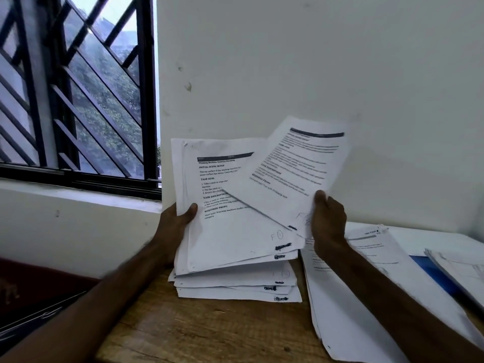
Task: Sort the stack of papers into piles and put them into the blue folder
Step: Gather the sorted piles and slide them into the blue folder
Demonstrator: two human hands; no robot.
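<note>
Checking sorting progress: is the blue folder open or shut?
Cannot tell: only a strip of the blue folder shows, between paper piles lying on it.

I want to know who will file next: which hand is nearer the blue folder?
Right. The right hand holds a sheet just left of the blue folder; the left hand grips the stack farther left.

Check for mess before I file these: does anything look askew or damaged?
The stack in the left hand is fanned unevenly, its lower sheets splayed out of line. The single sheet in the right hand is tilted. No tears visible.
</note>
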